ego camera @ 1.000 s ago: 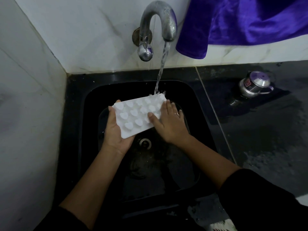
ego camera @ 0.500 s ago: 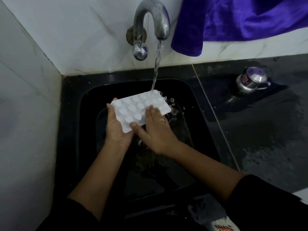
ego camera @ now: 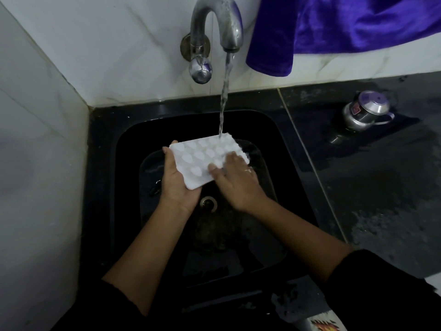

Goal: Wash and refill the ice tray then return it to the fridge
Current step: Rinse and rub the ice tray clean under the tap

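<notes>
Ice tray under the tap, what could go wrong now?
1. The ice tray is wet, and only the left hand grips it from below, while the right hand rubs it with flat fingers. It might slip into the sink.
2. The water stream hits the tray's far corner, so it could splash out onto the counter, which already looks wet.
</notes>
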Demonstrator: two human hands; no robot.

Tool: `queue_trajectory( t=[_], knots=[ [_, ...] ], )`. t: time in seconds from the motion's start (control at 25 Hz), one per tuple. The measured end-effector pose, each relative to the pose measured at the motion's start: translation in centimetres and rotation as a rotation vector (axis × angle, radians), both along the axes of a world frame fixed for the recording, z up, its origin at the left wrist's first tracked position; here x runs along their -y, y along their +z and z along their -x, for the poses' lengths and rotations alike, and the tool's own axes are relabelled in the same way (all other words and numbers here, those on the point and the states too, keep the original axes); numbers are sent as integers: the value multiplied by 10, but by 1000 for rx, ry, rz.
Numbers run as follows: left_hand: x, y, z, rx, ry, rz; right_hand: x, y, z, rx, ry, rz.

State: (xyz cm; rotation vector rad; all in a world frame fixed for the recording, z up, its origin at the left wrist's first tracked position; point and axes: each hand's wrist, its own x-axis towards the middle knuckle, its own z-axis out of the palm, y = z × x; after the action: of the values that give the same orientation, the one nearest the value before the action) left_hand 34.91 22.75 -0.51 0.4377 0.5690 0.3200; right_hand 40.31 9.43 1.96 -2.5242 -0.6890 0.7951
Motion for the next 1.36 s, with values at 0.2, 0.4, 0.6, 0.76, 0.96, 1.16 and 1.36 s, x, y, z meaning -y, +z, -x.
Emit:
queue_trajectory(
  t=[0.2, 0.4, 0.6, 0.76, 0.96, 1.16, 1.36],
  knots=[
    [8, 0, -7, -82, -66, -6, -20, 6, 16, -75, 94, -96],
    [25, -8, -26, -41, -159, -9, -30, -16, -63, -138, -280, 0],
    [2, -20, -38, -140, -146, -14, -49, -19, -18, -217, -69, -219],
    [23, -18, -45, -70, -209, -7, -45, -41, -90, -13, -48, -4],
    [7, -26, -55, -80, -173, -9, -68, -45, -54, -89, -71, -146],
    [26, -16, -58, -133, -229, -1, -55, -46, -104, -127, -229, 23],
    [12, -25, -63, -111, -213, 45, -66, -53, -61, -79, -76, -141]
  ],
)
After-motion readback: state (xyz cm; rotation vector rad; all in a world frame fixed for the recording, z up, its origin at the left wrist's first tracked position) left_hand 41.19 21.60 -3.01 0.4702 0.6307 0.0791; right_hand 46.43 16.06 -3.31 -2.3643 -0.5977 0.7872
